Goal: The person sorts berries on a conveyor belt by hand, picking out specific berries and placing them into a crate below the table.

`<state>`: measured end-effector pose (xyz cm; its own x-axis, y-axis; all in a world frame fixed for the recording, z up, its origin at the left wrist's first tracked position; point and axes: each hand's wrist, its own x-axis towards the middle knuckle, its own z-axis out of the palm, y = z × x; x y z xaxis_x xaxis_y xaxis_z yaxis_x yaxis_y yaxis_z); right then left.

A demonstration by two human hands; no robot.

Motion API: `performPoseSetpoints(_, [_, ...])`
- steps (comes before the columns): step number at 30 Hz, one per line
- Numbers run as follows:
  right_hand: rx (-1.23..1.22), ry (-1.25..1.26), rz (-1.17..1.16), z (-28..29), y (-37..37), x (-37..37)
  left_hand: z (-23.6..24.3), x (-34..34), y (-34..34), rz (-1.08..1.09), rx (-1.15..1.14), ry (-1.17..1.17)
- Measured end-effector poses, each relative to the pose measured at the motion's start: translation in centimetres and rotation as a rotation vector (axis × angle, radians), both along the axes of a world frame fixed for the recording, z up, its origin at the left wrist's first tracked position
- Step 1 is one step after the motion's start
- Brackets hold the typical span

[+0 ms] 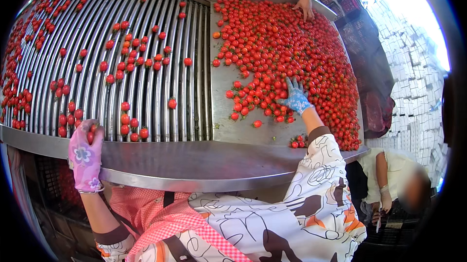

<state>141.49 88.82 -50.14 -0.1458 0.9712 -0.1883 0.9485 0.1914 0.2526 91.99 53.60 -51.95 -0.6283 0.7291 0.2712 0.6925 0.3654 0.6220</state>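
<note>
My left hand (85, 156), in a pink flowered glove, is at the near edge of the metal roller conveyor (187, 116). Its fingers are curled round a cherry tomato (90, 137), partly hidden by the glove. Wearing a blue patterned glove, my right hand (296, 97) lies with spread fingers on the big heap of red cherry tomatoes (272, 38). That heap covers much of the flat steel tray (226, 126) on the right. Loose tomatoes (131, 55) sit scattered and in clusters along the rollers, thickest at the far left.
Another person's hand (305, 7) reaches into the heap's far side. A raised metal rim (194, 162) runs along the near edge. Dark stacked crates (357, 43) stand to the right. At lower right, another person in a pale top (372, 169) bends over dark crates.
</note>
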Motion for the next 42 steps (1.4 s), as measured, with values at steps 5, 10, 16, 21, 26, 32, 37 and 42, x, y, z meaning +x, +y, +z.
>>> performPoseSetpoints(5, [0.269,-0.113,0.154,-2.0,0.2,-0.3,0.6,0.4,0.6,-0.008,-0.037,0.003])
performPoseSetpoints(10, [0.128,0.201,0.788,-2.5,-0.5,-9.8,0.7,0.2,0.4,0.024,-0.094,-0.033])
performPoseSetpoints(16, [0.046,0.012,0.848,-4.9,1.4,-10.8,0.4,0.4,0.6,0.014,-0.030,0.014])
performPoseSetpoints(21, [0.048,0.780,0.417,-4.5,2.8,-9.9,0.1,0.4,0.7,0.015,-0.037,-0.001])
performPoseSetpoints(26, [-0.043,0.621,0.397,-3.4,4.4,-7.3,-0.3,0.4,0.8,0.028,-0.070,-0.011])
performPoseSetpoints(32, [-0.130,0.317,0.616,-5.3,1.8,-11.3,0.1,0.5,1.0,0.031,-0.065,-0.007])
performPoseSetpoints(37, [-0.151,0.118,0.773,-6.4,2.0,-14.2,-0.1,0.5,1.1,0.030,-0.055,-0.009])
performPoseSetpoints(42, [-0.358,1.030,0.069,-3.9,2.8,-14.3,-0.6,0.6,1.2,0.013,-0.007,-0.021])
